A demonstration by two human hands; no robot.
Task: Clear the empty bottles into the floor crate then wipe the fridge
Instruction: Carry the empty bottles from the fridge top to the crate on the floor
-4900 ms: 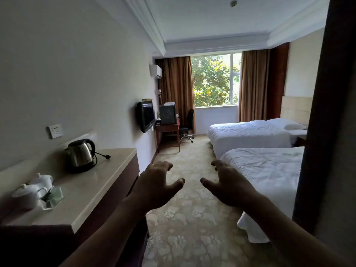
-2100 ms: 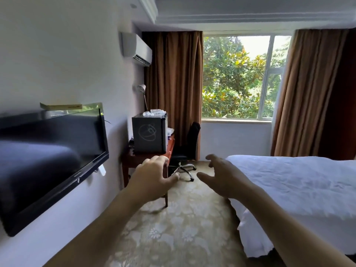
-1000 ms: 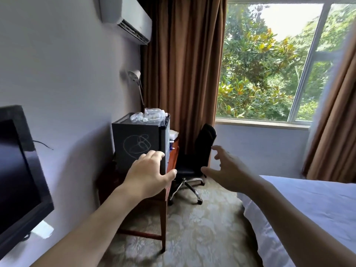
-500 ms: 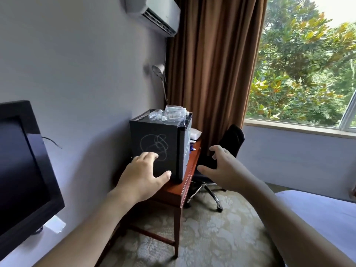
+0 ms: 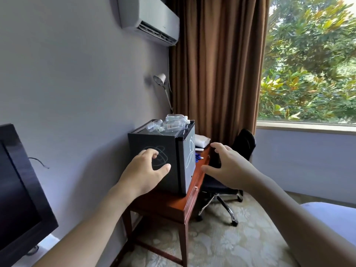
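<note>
Bottles (image 5: 170, 123) lie heaped on top of the black fridge (image 5: 163, 151), which sits on the wooden bench (image 5: 174, 203). My left hand (image 5: 146, 170) and right hand (image 5: 229, 168) hover before it, fingers (image 5: 216, 146) spread, holding nothing.

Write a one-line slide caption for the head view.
Both empty hands, left and right, reach toward a black mini fridge topped with clear bottles.

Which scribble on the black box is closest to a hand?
The round white scribble on the small black fridge's side panel; the left hand partly covers it. The tall scribble on the door stands clear.
</note>
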